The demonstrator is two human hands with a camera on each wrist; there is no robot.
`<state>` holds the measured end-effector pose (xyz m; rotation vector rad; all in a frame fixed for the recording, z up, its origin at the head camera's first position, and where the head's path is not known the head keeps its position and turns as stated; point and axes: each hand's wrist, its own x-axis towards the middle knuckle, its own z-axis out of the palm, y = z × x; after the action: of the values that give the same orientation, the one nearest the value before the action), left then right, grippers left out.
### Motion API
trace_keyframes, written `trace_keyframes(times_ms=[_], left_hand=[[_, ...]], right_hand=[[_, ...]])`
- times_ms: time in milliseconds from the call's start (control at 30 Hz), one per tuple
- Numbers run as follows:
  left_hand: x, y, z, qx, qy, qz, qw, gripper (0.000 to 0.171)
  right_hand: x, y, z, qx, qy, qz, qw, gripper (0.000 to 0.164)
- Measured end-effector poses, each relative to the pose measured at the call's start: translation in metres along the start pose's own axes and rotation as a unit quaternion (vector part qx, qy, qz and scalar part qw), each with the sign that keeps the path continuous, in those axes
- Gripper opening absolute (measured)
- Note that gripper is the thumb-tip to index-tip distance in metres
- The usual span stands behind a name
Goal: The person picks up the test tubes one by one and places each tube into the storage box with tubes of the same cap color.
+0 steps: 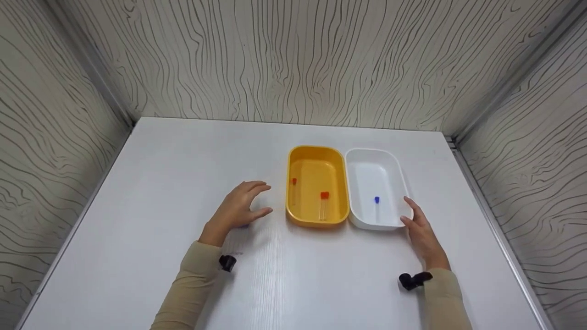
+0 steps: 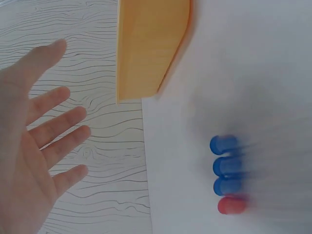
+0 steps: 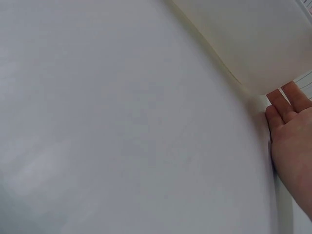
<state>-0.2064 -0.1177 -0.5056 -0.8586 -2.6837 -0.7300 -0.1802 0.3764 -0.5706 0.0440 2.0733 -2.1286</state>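
Observation:
My left hand (image 1: 236, 208) is over the table left of the yellow bin (image 1: 316, 224), fingers and thumb spread with nothing between them. Below it in the left wrist view lie clear tubes with blue caps (image 2: 226, 166) and a red cap (image 2: 232, 205), mostly hidden by the hand and forearm in the head view. My right hand (image 1: 423, 233) rests at the near right corner of the white bin (image 1: 378, 226), fingers lightly bent along its outside. Inside the yellow bin are red-capped tubes (image 1: 323, 208); the white bin holds a blue-capped tube (image 1: 377, 208).
The two bins stand side by side on the white table (image 1: 160, 183), right of its middle. Wood-patterned panels (image 1: 284, 59) rise behind and on both sides. Black wrist cameras (image 1: 228, 262) sit at both sleeves.

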Motion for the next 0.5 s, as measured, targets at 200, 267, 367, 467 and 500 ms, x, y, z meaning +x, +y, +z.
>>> trace_keyframes(times_ms=[200, 267, 367, 467, 500], left_hand=[[-0.015, -0.009, -0.003, -0.011, -0.011, -0.036, 0.9992, 0.054], [-0.021, -0.012, -0.003, -0.011, -0.011, -0.041, 0.9991, 0.055], [-0.029, -0.018, -0.003, -0.007, 0.000, -0.023, 0.9997, 0.055], [-0.037, -0.024, -0.001, -0.003, 0.002, -0.005, 1.0000, 0.055], [-0.040, -0.026, -0.001, -0.006, -0.001, -0.002, 1.0000, 0.055]], right_hand=[[0.000, 0.001, -0.001, 0.001, -0.002, 0.002, 1.000, 0.065], [0.000, 0.001, -0.001, 0.000, -0.002, 0.004, 1.000, 0.065], [0.000, 0.001, 0.000, 0.009, -0.004, 0.001, 1.000, 0.066], [0.000, 0.001, 0.000, 0.021, -0.010, -0.003, 1.000, 0.067], [0.000, 0.002, 0.000, 0.026, -0.013, -0.006, 1.000, 0.067]])
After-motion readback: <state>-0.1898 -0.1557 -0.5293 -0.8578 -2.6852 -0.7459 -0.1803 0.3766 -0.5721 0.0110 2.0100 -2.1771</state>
